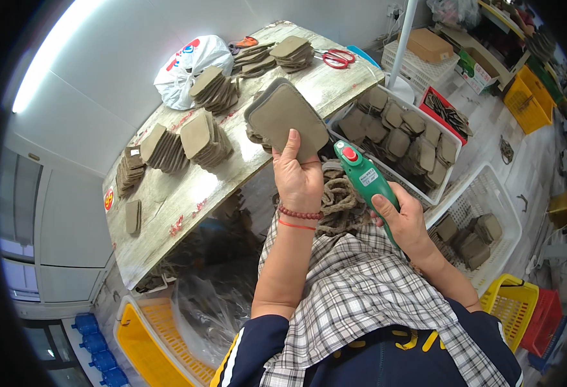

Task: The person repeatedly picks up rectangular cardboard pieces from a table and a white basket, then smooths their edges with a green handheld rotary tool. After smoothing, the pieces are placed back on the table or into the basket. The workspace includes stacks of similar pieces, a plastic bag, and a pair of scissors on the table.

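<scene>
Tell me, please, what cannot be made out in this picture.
All in the head view:
Left hand: most fingers, hidden behind the brown pad.
Green tool: part of its handle, covered by the right hand; its label's print is too small.
White bag: contents, hidden by the plastic.
Yellow basket at lower left: lower end, cut off by the picture's edge.

White label (369, 177), small dark print in several lines, on the green power tool (359, 169) gripped in the right hand (401, 216); red and blue printing (183, 55) on the white plastic bag (206, 55), beyond and left of the left hand (298, 177); round red sticker (108, 198), light figures, on the table's (132, 255) edge, far left of the left hand; yellow lettering (419, 340), partly covered, on the navy garment (383, 367), below both hands.
</scene>
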The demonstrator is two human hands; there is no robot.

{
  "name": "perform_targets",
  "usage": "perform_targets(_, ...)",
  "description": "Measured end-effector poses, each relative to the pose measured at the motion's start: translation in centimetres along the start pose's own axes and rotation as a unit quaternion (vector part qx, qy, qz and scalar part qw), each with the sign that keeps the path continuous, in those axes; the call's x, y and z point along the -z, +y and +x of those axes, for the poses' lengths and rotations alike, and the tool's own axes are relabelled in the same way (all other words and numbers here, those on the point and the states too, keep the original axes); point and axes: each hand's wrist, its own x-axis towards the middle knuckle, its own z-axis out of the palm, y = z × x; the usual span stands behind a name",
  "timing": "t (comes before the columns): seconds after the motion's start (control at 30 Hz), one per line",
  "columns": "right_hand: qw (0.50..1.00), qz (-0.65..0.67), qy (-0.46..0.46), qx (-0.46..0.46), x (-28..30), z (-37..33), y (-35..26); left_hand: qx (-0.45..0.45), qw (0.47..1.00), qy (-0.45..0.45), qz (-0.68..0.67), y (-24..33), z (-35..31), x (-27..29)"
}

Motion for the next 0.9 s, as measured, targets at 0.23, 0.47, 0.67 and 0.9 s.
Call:
perform_targets(0.23, 1.0, -0.01, 0.012, 0.003, 0.3, 0.1, -0.3, 0.019, 0.999, -0.022, 0.033, -0.8, -1.1, 0.6)
perform_targets(0.47, 1.0, 0.006, 0.028, 0.008, 0.4, 0.5, -0.8, 0.064, 0.995, -0.037, 0.066, -1.4, -2.4, 1.3)
perform_targets(0.67, 1.0, 0.013, 0.027, 0.003, 1.4, 1.0, -1.0, 0.1, 0.99, -0.038, 0.092, -1.7, -3.6, 2.0)
perform_targets(0.9, 0.999, 0.024, -0.009, -0.026, 3.2, 1.0, -2.2, 0.154, 0.973, -0.092, 0.143, -0.2, -3.5, 3.1)
